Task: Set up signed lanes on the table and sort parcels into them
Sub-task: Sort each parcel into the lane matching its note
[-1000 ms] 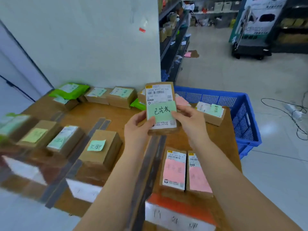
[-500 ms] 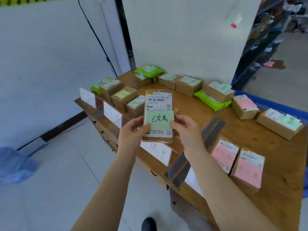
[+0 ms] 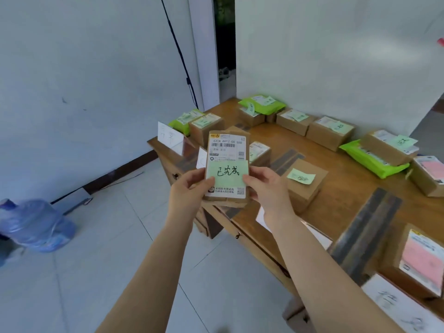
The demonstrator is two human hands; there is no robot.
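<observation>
I hold a flat cardboard parcel [image 3: 227,169] upright in front of me, its label side toward my face. My left hand [image 3: 188,191] grips its lower left edge, thumb across the front; my right hand [image 3: 269,188] grips the lower right edge the same way, so both are clenched on the one box. A green sticky note [image 3: 227,174] with handwriting sits on the lower half of the label, between my two thumbs (the barcode above it stays uncovered).

The parcel hangs over the near corner of the wooden table [image 3: 336,188], clear of the surface. Just to the right of my right hand stands a brown box with a small green note [image 3: 304,182], resting on the table. Beyond that, further right, a strip of dark tape [image 3: 367,227] runs across the tabletop, and past it lies a box with a pink note [image 3: 420,260]. Behind the parcel, further from me, more green-noted boxes and a green mailer bag [image 3: 371,159] line the table. A white paper sign [image 3: 170,138] stands at the far-left table edge, beyond my left hand. Far to my left, on the tiled floor, lies a blue water jug [image 3: 36,224].
</observation>
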